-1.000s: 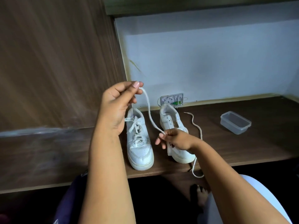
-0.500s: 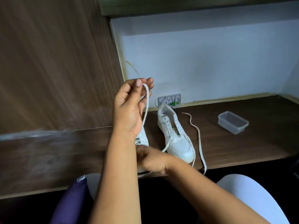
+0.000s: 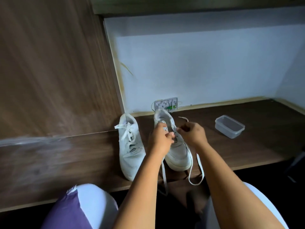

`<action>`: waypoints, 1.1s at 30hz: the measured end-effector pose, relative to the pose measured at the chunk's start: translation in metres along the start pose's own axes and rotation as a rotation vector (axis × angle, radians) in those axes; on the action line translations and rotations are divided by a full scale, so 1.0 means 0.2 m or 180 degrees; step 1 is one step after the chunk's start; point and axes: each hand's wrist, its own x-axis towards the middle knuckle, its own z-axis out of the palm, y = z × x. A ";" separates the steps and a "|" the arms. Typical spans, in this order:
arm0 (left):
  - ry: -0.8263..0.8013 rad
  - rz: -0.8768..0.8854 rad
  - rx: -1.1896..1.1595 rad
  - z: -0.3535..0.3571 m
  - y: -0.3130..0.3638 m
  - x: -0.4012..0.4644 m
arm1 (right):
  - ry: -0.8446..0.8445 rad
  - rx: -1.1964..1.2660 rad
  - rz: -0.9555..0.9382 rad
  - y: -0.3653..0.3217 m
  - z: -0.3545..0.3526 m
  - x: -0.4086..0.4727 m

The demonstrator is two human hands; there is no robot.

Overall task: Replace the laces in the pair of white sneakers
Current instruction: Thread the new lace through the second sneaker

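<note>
A laced sneaker (image 3: 130, 146) is standing on the shelf (image 3: 66, 162). Beside it, the left hand (image 3: 160, 139) is pinching a lace (image 3: 164, 176) at the second sneaker (image 3: 179, 152); the right hand (image 3: 192, 134) is curling over its eyelets, grip unclear. A tub (image 3: 229, 126) is sitting farther right.

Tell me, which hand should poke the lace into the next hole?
Probably the right hand: its curled fingers pinch a lace beside the unlaced sneaker eyelets. The left hand rests on the tongue.
</note>
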 end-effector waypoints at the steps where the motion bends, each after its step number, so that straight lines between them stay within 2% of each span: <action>1: 0.0183 -0.0002 0.0085 0.03 -0.02 0.01 | 0.0035 0.0027 -0.0006 0.00 0.02 0.00; 4: 0.0601 0.0211 0.0632 0.08 -0.05 0.02 | 0.0015 0.0188 0.0129 -0.01 0.06 0.00; 8: 0.0851 0.0332 0.0541 0.11 -0.08 0.01 | -0.0027 0.0001 0.0177 0.01 0.09 0.03; 11: 0.0767 0.0124 0.0172 0.13 -0.11 0.03 | -0.0117 -0.0173 0.0225 0.00 0.06 0.06; 16: 0.0459 0.0057 -0.0394 0.15 -0.12 0.06 | -0.0365 0.0382 0.0683 0.01 0.02 0.11; 22: 0.0722 0.0478 0.0598 0.20 -0.09 0.02 | -0.0468 0.0655 0.0856 0.03 0.04 0.14; 28: 0.0822 0.0520 0.0979 0.22 -0.09 0.04 | -0.0617 0.0690 0.0900 0.07 0.06 0.17; 33: 0.0751 0.0662 0.1154 0.21 -0.08 0.06 | -0.0750 0.1053 0.1060 0.07 0.06 0.18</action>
